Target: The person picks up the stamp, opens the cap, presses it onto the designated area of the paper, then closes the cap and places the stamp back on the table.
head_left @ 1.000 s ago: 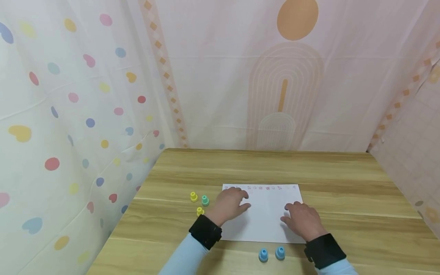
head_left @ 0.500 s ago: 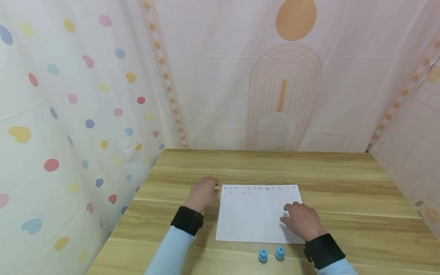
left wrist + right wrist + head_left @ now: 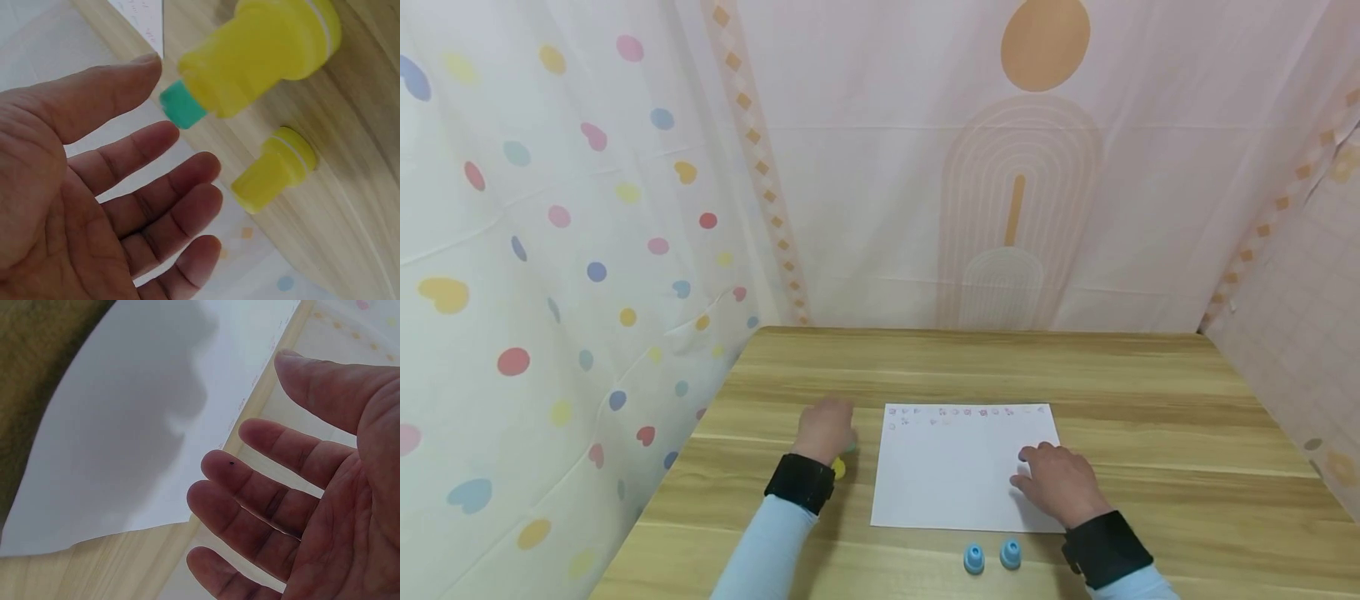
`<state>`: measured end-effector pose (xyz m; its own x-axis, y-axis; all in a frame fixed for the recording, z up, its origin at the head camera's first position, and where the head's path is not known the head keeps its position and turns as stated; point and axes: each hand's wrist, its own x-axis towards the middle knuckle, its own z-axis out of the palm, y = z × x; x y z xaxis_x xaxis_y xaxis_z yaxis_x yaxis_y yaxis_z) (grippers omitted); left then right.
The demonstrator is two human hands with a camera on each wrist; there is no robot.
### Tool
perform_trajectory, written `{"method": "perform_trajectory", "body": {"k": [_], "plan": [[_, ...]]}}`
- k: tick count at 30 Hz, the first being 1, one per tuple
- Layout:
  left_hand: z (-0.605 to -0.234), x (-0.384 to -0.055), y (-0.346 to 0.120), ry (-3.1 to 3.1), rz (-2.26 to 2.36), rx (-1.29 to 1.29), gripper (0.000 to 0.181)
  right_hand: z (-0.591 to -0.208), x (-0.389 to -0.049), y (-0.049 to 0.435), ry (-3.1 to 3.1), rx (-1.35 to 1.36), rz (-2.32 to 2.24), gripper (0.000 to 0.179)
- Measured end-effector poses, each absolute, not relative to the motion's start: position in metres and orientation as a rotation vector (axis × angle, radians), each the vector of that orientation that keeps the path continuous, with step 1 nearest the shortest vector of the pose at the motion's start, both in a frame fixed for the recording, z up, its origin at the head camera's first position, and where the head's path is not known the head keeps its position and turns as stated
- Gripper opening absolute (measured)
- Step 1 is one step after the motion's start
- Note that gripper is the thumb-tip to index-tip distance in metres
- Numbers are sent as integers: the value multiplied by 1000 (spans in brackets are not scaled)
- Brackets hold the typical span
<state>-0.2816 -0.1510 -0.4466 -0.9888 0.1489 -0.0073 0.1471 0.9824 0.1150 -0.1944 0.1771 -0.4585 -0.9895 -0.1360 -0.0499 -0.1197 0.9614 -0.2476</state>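
Note:
My left hand [image 3: 823,429] hovers over the small toy stamps left of the paper, thumb and fingers apart, holding nothing. In the left wrist view a yellow stamp [image 3: 250,56] looms nearest, partly covering a green stamp [image 3: 182,105] behind it. A second yellow stamp [image 3: 275,172] stands beyond the fingertips. From the head view that hand hides part of this group. The white sheet of paper [image 3: 955,483] bears rows of small reddish prints along its far edge. Over its right side is my right hand [image 3: 1060,479], fingers loosely bent with nothing in them.
Two blue stamps, one on the left [image 3: 974,558] and one on the right [image 3: 1011,553], stand in front of the paper's near edge. Everything sits on a wooden table [image 3: 1000,367], with patterned curtains [image 3: 880,167] behind it and at its sides.
My left hand has moved left from above the paper to the yellow and green stamps, uncovering a second row of prints. The right hand stays nearly still.

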Motion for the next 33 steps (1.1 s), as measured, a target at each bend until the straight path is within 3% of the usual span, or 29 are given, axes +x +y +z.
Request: {"method": "perform_trajectory", "body": {"k": [14, 33], "plan": [[-457, -281, -153, 3126, -38, 291, 7, -460, -195, 177, 3029, -193, -372, 36], [-454, -281, -147, 3147, 9, 294, 11, -465, -195, 177, 3026, -196, -435, 35]]}}
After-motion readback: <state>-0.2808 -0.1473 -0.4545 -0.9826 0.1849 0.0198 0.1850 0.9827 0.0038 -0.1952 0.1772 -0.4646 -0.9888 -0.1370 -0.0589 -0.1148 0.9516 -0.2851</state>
